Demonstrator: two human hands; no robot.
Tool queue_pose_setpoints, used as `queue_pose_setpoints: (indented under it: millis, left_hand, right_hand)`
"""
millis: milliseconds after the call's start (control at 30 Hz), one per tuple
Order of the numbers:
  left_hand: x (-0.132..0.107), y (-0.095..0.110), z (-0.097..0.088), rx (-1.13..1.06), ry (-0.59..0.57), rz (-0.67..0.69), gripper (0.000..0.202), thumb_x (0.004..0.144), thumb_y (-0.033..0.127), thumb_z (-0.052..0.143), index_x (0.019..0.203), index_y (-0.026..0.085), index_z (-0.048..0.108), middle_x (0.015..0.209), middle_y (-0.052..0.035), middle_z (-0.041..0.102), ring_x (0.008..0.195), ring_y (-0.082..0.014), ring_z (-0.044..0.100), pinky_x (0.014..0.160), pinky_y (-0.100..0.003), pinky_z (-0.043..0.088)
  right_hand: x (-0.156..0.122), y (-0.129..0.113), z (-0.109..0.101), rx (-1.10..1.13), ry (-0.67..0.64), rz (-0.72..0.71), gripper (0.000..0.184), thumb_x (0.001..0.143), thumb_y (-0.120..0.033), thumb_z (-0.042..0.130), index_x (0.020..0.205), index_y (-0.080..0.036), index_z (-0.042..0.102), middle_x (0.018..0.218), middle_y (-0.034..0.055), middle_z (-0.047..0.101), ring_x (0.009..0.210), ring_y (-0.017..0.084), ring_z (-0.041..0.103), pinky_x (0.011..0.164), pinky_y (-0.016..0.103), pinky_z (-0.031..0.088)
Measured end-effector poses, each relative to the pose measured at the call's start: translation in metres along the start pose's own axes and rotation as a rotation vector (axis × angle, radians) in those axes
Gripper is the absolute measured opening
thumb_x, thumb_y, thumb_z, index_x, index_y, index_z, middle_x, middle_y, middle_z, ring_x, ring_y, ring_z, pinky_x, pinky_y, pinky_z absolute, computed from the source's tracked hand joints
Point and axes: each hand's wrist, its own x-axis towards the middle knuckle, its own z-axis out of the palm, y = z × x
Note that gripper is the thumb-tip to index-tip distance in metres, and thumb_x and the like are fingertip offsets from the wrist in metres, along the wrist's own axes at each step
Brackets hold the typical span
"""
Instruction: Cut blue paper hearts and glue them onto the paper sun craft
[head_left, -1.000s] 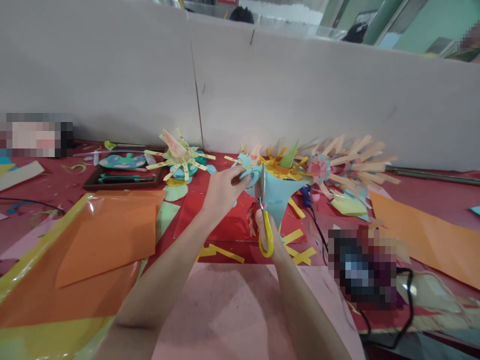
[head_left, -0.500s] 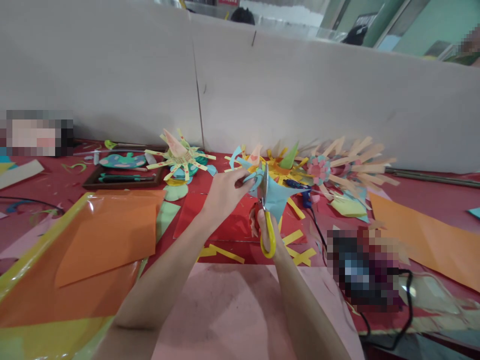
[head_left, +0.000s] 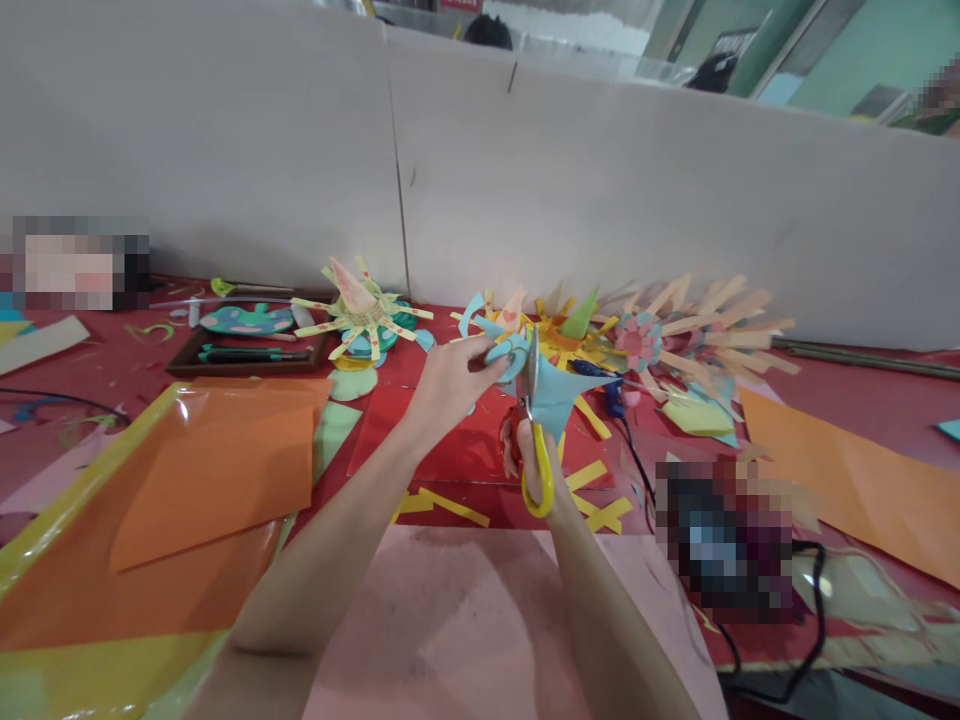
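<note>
Light blue paper (head_left: 556, 394) is held up above the red table, with a curled cut edge at its left. My left hand (head_left: 459, 385) is closed, pinching that curled edge between thumb and fingers. Yellow-handled scissors (head_left: 537, 475) sit in my right hand (head_left: 529, 455), thumb through the yellow loop; part of the far handle looks red. The blades point upward and lie against the blue paper beside my left fingertips. Some of my right fingers are hidden behind the scissors and paper.
Paper flowers (head_left: 367, 310) with cone centres line the back by a white partition (head_left: 600, 190). Orange sheets (head_left: 217, 480) lie left, another orange sheet (head_left: 862, 470) right. Yellow strips (head_left: 454, 507) are scattered near a blue glue gun (head_left: 611, 395) with a black cord. A brown tray (head_left: 247, 362) holds pens.
Hardly anything differs. The scissor blades look slightly closer together, and the curled blue edge by my left fingers has shifted a little. Both hands keep their hold.
</note>
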Motion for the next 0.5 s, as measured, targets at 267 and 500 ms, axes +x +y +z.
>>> queue_pose_setpoints:
  millis: [267,500]
  left_hand:
    - [-0.0004,-0.0030,0.0002,-0.085,0.017,-0.042,0.021,0.076,0.034,0.054,0.065,0.016,0.055,0.058,0.0039,0.045,0.056,-0.0087,0.039,0.053,-0.022,0.030]
    - [0.0004,-0.0035,-0.0011,-0.101,0.039,-0.023,0.019,0.076,0.033,0.054,0.067,0.016,0.057,0.061,0.0028,0.049,0.058,-0.0094,0.043,0.055,-0.022,0.034]
  right_hand:
    - [-0.0003,-0.0019,0.0007,0.035,0.021,0.048,0.058,0.072,-0.078,0.041,0.067,-0.020,0.043,0.042,-0.0078,0.036,0.033,0.006,0.033,0.033,0.021,0.026]
    - [-0.0003,0.0033,0.0002,0.021,0.019,0.042,0.056,0.073,-0.077,0.042,0.069,-0.021,0.042,0.043,-0.0086,0.035,0.032,0.006,0.033,0.033,0.020,0.027]
